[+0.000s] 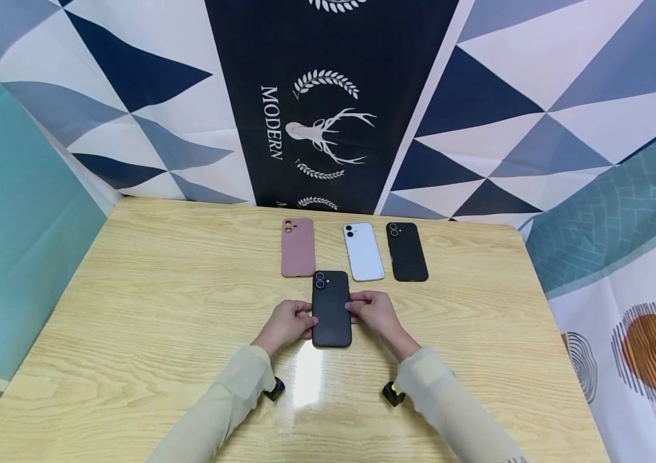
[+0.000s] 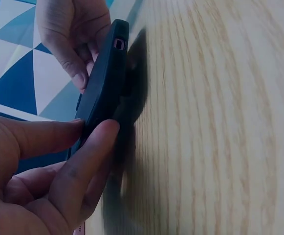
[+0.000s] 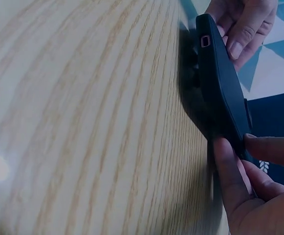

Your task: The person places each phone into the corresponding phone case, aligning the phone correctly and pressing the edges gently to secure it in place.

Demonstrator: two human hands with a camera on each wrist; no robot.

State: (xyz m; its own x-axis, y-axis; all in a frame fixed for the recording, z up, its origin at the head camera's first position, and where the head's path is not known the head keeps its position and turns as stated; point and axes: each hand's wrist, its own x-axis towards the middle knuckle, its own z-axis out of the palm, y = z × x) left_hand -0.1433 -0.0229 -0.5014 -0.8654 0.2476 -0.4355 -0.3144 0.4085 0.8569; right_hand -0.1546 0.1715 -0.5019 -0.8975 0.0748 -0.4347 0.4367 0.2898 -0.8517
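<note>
A phone in a black case [image 1: 331,315] is held just above the wooden table, back side up, with its two camera lenses at the far left corner. My left hand [image 1: 289,325] pinches its left edge, thumb on the back and fingers beneath. On the opposite edge my right hand [image 1: 375,312] grips it the same way. In the left wrist view, the cased phone [image 2: 100,83] shows a port cutout on its near end, with a pinkish tint inside. The right wrist view shows the cased phone [image 3: 220,78] with its screen side towards the tabletop, hidden from sight.
Beyond the hands lie a pink phone case [image 1: 298,251], a white phone [image 1: 364,254] and a black phone or cased phone [image 1: 408,254], in a row. The wooden table [image 1: 160,289] ends at a patterned cloth backdrop [image 1: 328,167]. Light glares on the near tabletop.
</note>
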